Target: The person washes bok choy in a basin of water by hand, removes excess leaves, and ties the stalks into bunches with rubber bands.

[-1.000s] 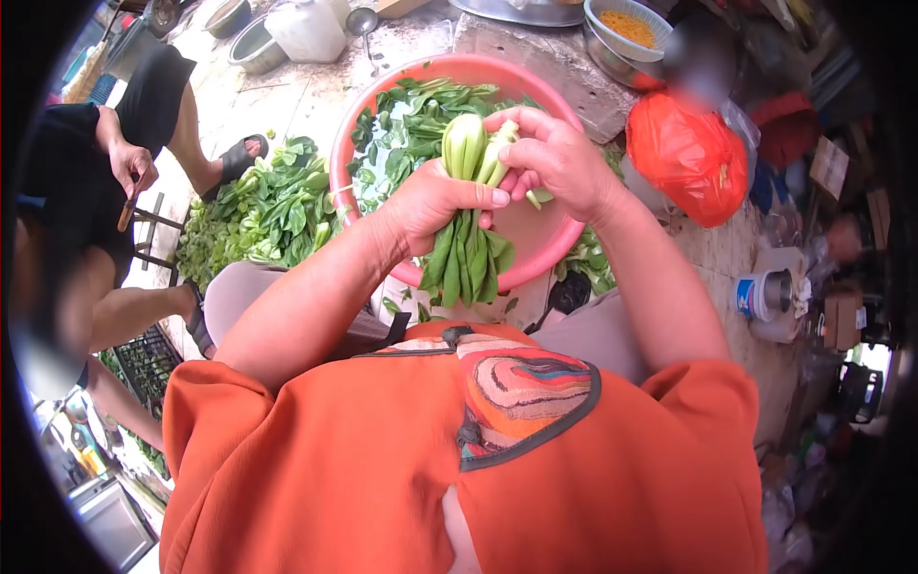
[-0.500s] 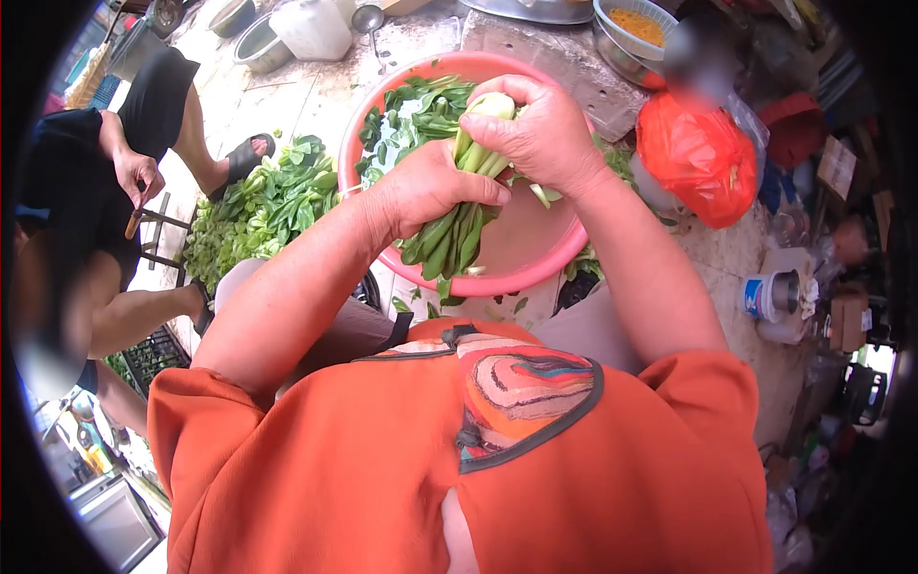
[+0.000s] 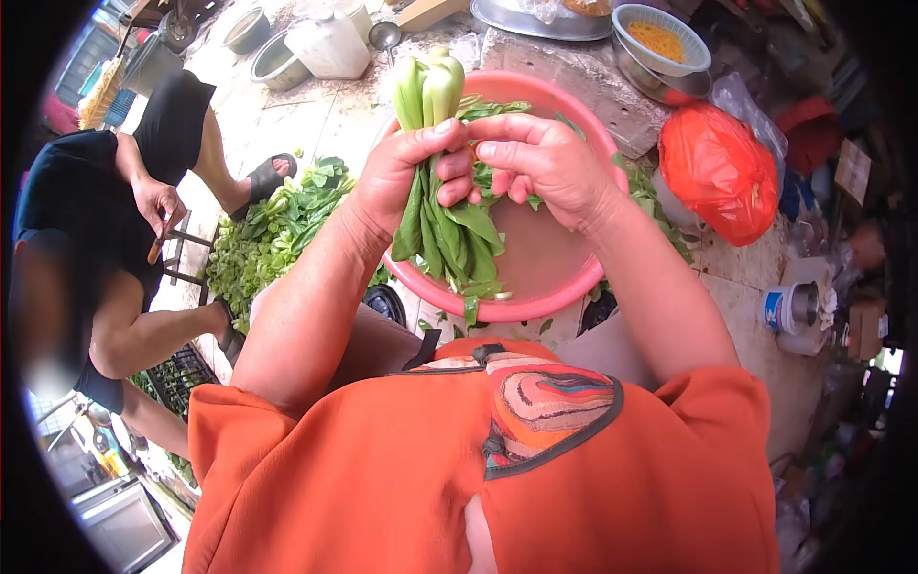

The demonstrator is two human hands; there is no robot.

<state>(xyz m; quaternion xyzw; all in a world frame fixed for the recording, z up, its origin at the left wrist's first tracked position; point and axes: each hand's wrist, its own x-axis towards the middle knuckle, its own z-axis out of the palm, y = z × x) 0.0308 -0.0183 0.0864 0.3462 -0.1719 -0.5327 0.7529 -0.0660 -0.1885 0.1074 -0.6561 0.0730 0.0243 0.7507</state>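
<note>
The left hand [image 3: 406, 182] grips a bunch of leafy greens [image 3: 427, 96], pale stems up, over the left side of the pink basin [image 3: 535, 305]. The right hand [image 3: 557, 172] curls just beside it; whether it holds anything cannot be told

Kitchen-type food-prep area, home or biz can't tell. Evidence: pink basin [image 3: 547, 304] w/ murky water [image 3: 545, 234] + leafy greens [image 3: 502, 108] on tiled floor [image 3: 320, 124], greens heap [image 3: 279, 225] nearby, ladle [image 3: 384, 36], grey bowls [image 3: 287, 79], plastic jug [image 3: 330, 48], bowl w/ shredded yellow food [image 3: 656, 40], red bag [image 3: 719, 172], misc. clutter [image 3: 865, 330] along R edge.
</note>
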